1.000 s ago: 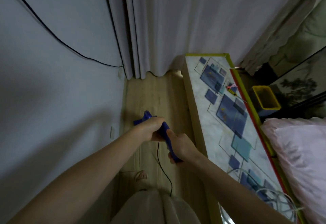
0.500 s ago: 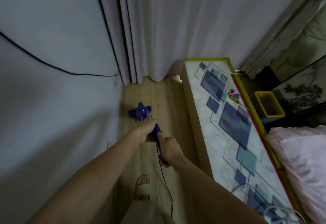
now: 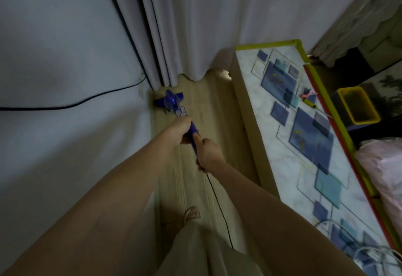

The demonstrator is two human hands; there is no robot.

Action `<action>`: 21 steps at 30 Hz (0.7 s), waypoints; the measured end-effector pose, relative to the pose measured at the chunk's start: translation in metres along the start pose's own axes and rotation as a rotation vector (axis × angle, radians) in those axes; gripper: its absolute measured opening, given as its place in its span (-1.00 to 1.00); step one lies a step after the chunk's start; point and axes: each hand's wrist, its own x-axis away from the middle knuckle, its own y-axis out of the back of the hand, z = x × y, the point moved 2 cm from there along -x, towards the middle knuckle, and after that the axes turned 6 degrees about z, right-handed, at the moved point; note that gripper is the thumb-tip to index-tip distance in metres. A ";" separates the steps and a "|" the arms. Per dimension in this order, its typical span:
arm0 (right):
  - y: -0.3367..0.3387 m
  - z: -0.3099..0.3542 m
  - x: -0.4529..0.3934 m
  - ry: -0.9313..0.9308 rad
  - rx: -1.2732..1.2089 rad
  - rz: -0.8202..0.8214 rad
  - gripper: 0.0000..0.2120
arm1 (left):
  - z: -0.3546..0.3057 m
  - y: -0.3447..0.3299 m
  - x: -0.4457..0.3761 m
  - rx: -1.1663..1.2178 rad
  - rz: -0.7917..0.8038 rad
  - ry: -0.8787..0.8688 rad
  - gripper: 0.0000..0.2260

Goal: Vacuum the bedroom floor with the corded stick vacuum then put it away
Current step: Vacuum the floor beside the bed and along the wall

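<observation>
At about nine o'clock a black cable [image 3: 71,107] runs along the pale wall [image 3: 54,47] toward the corner, where the grey curtain [image 3: 195,25] hangs to the floor at twelve. Just below that hem, at about eleven o'clock, the blue head of the stick vacuum [image 3: 170,101] sits on the wooden floor [image 3: 206,106], close to the skirting. The left hand [image 3: 181,131] has its fingers curled round the blue shaft; just behind it, toward five o'clock, the right hand [image 3: 208,152] wraps the handle with the thumb laid along the top. The vacuum's cord [image 3: 219,208] trails from the handle back past a sandalled foot [image 3: 191,213] at six.

The step looks like working the strip between wall and counter [image 3: 304,145], which lies from one to four o'clock. To do it well, I would keep the head flat, push it right up under the curtain without catching the fabric, run slow overlapping passes along the skirting and the counter's base, and keep the trailing cord clear of the foot and the head.
</observation>
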 end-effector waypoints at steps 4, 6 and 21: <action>0.001 0.002 -0.005 -0.020 0.004 0.014 -0.53 | -0.003 0.002 -0.005 0.004 0.000 0.014 -0.81; 0.001 -0.002 0.000 -0.020 0.014 0.023 -0.51 | 0.003 0.001 -0.004 -0.002 0.010 0.024 -0.82; 0.066 -0.043 0.135 -0.056 0.039 -0.028 -0.50 | 0.052 -0.071 0.094 -0.089 0.131 -0.021 -0.83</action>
